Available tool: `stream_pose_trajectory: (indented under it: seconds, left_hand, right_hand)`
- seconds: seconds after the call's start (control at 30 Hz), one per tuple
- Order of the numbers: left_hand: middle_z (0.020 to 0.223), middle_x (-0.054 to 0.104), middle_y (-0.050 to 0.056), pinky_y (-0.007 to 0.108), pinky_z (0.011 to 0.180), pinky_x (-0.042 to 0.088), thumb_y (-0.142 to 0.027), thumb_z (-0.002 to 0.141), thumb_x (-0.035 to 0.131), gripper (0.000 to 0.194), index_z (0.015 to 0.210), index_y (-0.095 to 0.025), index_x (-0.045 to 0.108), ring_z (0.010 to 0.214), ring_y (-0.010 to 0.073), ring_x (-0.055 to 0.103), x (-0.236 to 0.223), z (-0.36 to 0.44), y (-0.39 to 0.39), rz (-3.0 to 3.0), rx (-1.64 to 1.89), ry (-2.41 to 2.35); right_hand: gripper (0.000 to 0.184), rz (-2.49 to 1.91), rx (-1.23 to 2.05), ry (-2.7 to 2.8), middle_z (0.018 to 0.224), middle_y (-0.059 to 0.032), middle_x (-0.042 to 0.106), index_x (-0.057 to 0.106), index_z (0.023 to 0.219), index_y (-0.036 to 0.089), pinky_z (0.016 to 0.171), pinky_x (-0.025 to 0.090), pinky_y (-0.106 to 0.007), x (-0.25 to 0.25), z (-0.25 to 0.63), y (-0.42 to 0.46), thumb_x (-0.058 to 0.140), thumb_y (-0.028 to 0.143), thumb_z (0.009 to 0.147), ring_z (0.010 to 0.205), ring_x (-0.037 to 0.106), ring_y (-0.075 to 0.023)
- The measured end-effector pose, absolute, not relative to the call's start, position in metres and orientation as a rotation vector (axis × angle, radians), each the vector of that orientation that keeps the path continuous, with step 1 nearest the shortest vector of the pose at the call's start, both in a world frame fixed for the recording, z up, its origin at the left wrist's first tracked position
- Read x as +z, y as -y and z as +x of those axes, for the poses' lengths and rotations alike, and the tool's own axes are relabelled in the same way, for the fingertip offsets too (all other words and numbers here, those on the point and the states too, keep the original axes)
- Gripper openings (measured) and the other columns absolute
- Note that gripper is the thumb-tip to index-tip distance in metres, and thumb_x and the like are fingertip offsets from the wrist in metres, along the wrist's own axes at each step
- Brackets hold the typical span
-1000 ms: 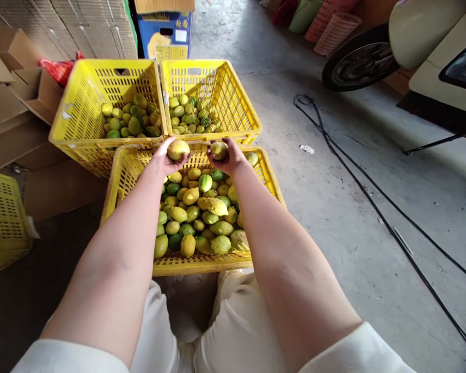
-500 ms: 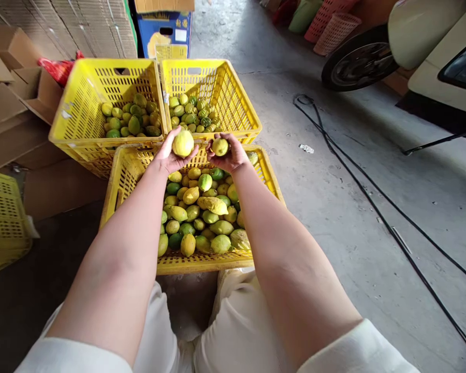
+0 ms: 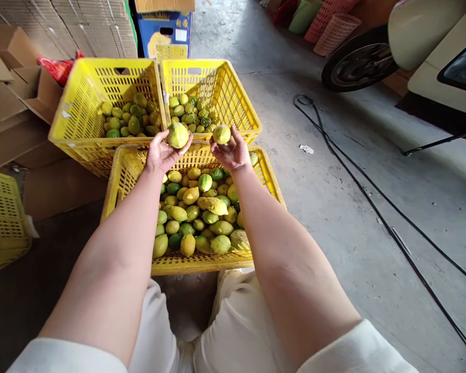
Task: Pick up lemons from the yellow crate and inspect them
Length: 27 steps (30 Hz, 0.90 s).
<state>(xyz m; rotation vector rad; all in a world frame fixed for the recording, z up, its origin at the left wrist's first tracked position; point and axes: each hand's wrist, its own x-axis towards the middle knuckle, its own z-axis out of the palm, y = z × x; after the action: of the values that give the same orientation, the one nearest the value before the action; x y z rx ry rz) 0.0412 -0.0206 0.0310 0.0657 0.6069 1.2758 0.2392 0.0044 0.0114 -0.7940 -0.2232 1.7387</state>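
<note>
My left hand (image 3: 160,154) holds a large yellow lemon (image 3: 177,134) at its fingertips. My right hand (image 3: 233,152) holds a smaller yellow lemon (image 3: 221,134). Both hands hover over the far rim of the near yellow crate (image 3: 121,178), which is heaped with yellow and green lemons (image 3: 198,212). Just beyond stand two more yellow crates: the far left crate (image 3: 77,111) holds larger lemons, the far right crate (image 3: 236,106) smaller ones. Both are partly filled.
Cardboard boxes (image 3: 11,98) are stacked at the left, with another yellow crate (image 3: 2,220) at the left edge. A black cable (image 3: 373,202) runs across the concrete floor at right. A vehicle wheel (image 3: 359,62) and pink baskets (image 3: 334,28) lie at the back right.
Both hands have risen and moved forward with their lemons, from over the near crate's heap to its far rim, close to the two far crates.
</note>
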Motion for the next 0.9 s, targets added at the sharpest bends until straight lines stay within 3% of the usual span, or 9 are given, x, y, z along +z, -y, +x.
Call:
stream_pose_trajectory:
  seconds: [0.1, 0.2, 0.3, 0.4, 0.5, 0.6, 0.73, 0.83, 0.9]
  left_hand:
    - [0.094, 0.075, 0.012, 0.023, 0.067, 0.067, -0.04, 0.103, 0.06, 0.036, 0.125, -0.013, 0.066, 0.089, 0.0224, 0.08, 0.032, 0.043, 0.018, 0.07, 1.201, -0.719]
    - [0.083, 0.072, 0.006, 0.022, 0.061, 0.065, -0.043, 0.097, 0.07, 0.033, 0.115, -0.016, 0.067, 0.072, 0.018, 0.077, 0.031, 0.049, 0.014, 0.072, 1.177, -0.824]
    - [0.088, 0.075, 0.008, 0.03, 0.07, 0.069, -0.04, 0.095, 0.072, 0.035, 0.119, -0.016, 0.065, 0.078, 0.0217, 0.079, 0.029, 0.052, 0.014, 0.048, 1.156, -0.86]
    - [0.102, 0.077, 0.014, 0.038, 0.078, 0.07, -0.036, 0.1, 0.059, 0.039, 0.132, -0.014, 0.062, 0.093, 0.0281, 0.08, 0.029, 0.053, 0.017, 0.006, 1.191, -0.772]
    - [0.109, 0.076, 0.017, 0.034, 0.074, 0.069, -0.035, 0.104, 0.047, 0.044, 0.139, -0.011, 0.059, 0.1, 0.0288, 0.079, 0.031, 0.051, 0.018, 0.01, 1.187, -0.676]
    - [0.096, 0.074, 0.013, 0.025, 0.063, 0.065, -0.041, 0.105, 0.051, 0.042, 0.132, -0.011, 0.064, 0.08, 0.0216, 0.079, 0.032, 0.049, 0.015, 0.07, 1.148, -0.71]
    - [0.072, 0.064, 0.005, 0.02, 0.041, 0.053, -0.056, 0.093, 0.071, 0.049, 0.117, -0.013, 0.066, 0.046, 0.0125, 0.06, 0.028, 0.048, 0.009, 0.122, 1.037, -0.965]
    - [0.07, 0.063, 0.003, 0.02, 0.038, 0.052, -0.061, 0.091, 0.072, 0.053, 0.116, -0.015, 0.064, 0.045, 0.0126, 0.059, 0.026, 0.05, 0.009, 0.097, 0.981, -1.053]
    - [0.078, 0.066, 0.006, 0.02, 0.045, 0.057, -0.06, 0.095, 0.066, 0.051, 0.12, -0.015, 0.063, 0.055, 0.0151, 0.068, 0.028, 0.052, 0.012, 0.06, 1.022, -0.946]
  right_hand:
    - [0.023, -0.819, 1.831, 0.155, 0.075, -0.0014, 0.066, 0.062, 0.096, 0.023, 0.047, 0.052, -0.017, 0.01, 0.241, -0.004, 0.053, 0.043, 0.104, 0.064, 0.064, -0.0131]
    - [0.027, -0.915, 1.86, 0.029, 0.071, -0.0027, 0.064, 0.058, 0.095, 0.022, 0.042, 0.047, -0.016, 0.008, 0.243, -0.006, 0.046, 0.044, 0.104, 0.062, 0.063, -0.0142]
    - [0.029, -0.889, 1.829, 0.044, 0.079, -0.0071, 0.07, 0.06, 0.106, 0.02, 0.05, 0.058, -0.024, 0.008, 0.242, -0.008, 0.036, 0.035, 0.103, 0.071, 0.069, -0.0191]
    - [0.036, -0.814, 1.759, 0.11, 0.09, -0.0083, 0.074, 0.059, 0.122, 0.021, 0.072, 0.068, -0.044, 0.009, 0.239, -0.009, 0.031, 0.025, 0.1, 0.089, 0.075, -0.0248]
    - [0.034, -0.803, 1.723, 0.167, 0.096, -0.0076, 0.074, 0.056, 0.127, 0.022, 0.081, 0.068, -0.05, 0.009, 0.237, -0.007, 0.037, 0.024, 0.099, 0.097, 0.075, -0.0252]
    - [0.022, -0.791, 1.72, 0.249, 0.098, -0.0063, 0.073, 0.06, 0.118, 0.024, 0.076, 0.069, -0.038, 0.006, 0.238, -0.006, 0.05, 0.034, 0.101, 0.093, 0.074, -0.0208]
    - [0.022, -0.808, 1.814, 0.227, 0.081, -0.0022, 0.063, 0.061, 0.097, 0.025, 0.051, 0.059, -0.018, 0.003, 0.242, -0.01, 0.06, 0.046, 0.101, 0.071, 0.066, -0.0135]
    - [0.028, -0.9, 1.852, 0.178, 0.071, 0.0004, 0.056, 0.055, 0.085, 0.024, 0.039, 0.047, -0.013, 0.003, 0.241, -0.012, 0.067, 0.046, 0.098, 0.061, 0.061, -0.0118]
    - [0.027, -0.93, 1.844, 0.206, 0.07, 0.0012, 0.057, 0.053, 0.084, 0.024, 0.041, 0.046, -0.013, 0.004, 0.239, -0.011, 0.069, 0.042, 0.096, 0.061, 0.061, -0.0115]
